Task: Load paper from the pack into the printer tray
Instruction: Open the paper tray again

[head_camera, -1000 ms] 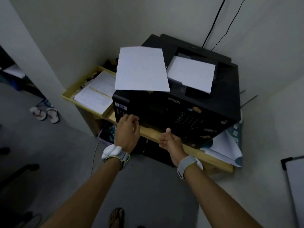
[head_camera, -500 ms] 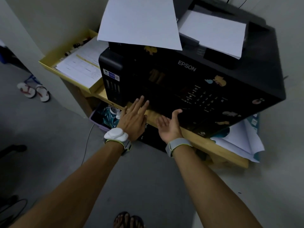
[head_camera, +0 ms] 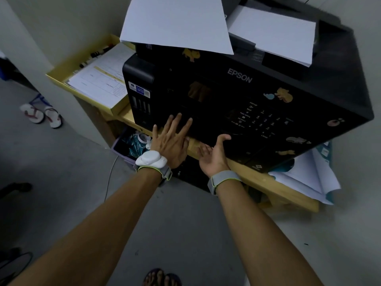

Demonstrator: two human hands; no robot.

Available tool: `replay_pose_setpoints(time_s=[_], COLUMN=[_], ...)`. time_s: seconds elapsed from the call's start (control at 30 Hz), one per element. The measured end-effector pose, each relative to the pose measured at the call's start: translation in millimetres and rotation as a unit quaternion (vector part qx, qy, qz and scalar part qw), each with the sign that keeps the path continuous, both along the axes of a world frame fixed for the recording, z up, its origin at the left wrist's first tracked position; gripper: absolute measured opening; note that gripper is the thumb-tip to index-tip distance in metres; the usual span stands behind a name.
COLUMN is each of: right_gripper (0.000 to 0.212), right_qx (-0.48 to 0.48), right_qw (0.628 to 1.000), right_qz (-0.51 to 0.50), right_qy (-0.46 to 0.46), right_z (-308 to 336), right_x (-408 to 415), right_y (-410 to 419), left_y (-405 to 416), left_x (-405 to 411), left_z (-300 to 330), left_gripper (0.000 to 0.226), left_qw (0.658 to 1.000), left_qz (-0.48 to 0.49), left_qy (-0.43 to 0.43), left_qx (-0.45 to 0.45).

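Observation:
A black Epson printer [head_camera: 243, 96] stands on a wooden shelf [head_camera: 266, 182]. A loose white sheet [head_camera: 177, 23] lies on its top left, and a stack of white paper [head_camera: 274, 34] sits in its rear feed. My left hand [head_camera: 171, 141] is flat, fingers spread, against the lower front of the printer. My right hand [head_camera: 214, 153] is palm up with fingers apart, its fingertips hidden under the printer's bottom front edge. Neither hand holds anything. An opened paper pack wrapper with white sheets [head_camera: 309, 174] pokes out under the printer's right side.
A yellow tray [head_camera: 68, 71] with printed forms sits left of the printer. A purple bin [head_camera: 121, 147] with plastic items is below the shelf. Sandals [head_camera: 41, 116] lie on the grey floor at left. My feet [head_camera: 162, 277] show at the bottom edge.
The view has come closer to the printer and lower. My left hand went from curled to flat with spread fingers on the printer's lower front; my right hand reached under its front edge.

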State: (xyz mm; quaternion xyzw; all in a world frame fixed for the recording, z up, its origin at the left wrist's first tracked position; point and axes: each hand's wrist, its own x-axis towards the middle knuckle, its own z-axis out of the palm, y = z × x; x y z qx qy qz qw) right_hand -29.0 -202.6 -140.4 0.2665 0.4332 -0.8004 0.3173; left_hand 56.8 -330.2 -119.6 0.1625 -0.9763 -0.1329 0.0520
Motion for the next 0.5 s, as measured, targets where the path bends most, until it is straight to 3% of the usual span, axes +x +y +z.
replay_pose_setpoints(time_s=[0.2, 0.43, 0.5], right_gripper=[0.113, 0.101, 0.086], right_qx=[-0.014, -0.019, -0.005], right_qw=[0.998, 0.993, 0.991], right_qz=[-0.009, 0.004, 0.04], right_qy=[-0.066, -0.117, -0.131], right_z=[10, 13, 14], right_x=[13, 30, 39], right_y=[-5, 10, 19], left_y=[0, 11, 13], left_x=[1, 16, 22], left_z=[-3, -18, -23], left_gripper=[0.059, 0.056, 0.056], left_qw=[1.0, 0.996, 0.994], left_qz=[-0.011, -0.029, -0.029], left_qy=[-0.018, -0.083, -0.101], left_qx=[0.016, 0.028, 0.032])
